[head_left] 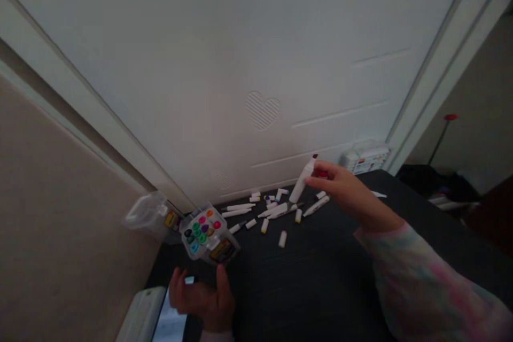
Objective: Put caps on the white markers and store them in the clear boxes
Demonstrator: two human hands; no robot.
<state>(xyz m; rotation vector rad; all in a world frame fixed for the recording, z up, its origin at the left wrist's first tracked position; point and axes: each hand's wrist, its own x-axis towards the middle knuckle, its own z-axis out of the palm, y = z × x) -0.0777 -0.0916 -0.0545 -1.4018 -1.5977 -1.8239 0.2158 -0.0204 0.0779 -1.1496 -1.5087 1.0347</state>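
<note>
R hand (340, 184): thumb + fingers pinching white marker (300, 184), held tilted above tabletop (288, 283), toward far edge, R of mid. Marker: uncapped, plain white barrel, dk red tip pointing up & slightly R; other end down toward loose pens. Red cap (323, 175) also at R hand's fingers; exact hold on it unclear.

L hand (204, 299): over near L part of tabletop, palm up, thumb & fingers apart, nothing gripped. Just beyond it, by L edge: clear box (236, 245), tilted, pens upright inside w/ coloured ends (orange, pink, red, purple, greens, blue, tan, v. dark). 2nd clear container (150, 212) beside it, far L corner.

Loose pens (278, 210) & white caps (282, 239) scattered along far edge, mid-section; some caps w/ yellow or blue/purple bits. White pack (366, 157) near far R corner.

Labels: dk/yellow label on clear box, another on 2nd container, print on pack; small marks on some barrels. All too dim/blurred to read; no brand legible.
</note>
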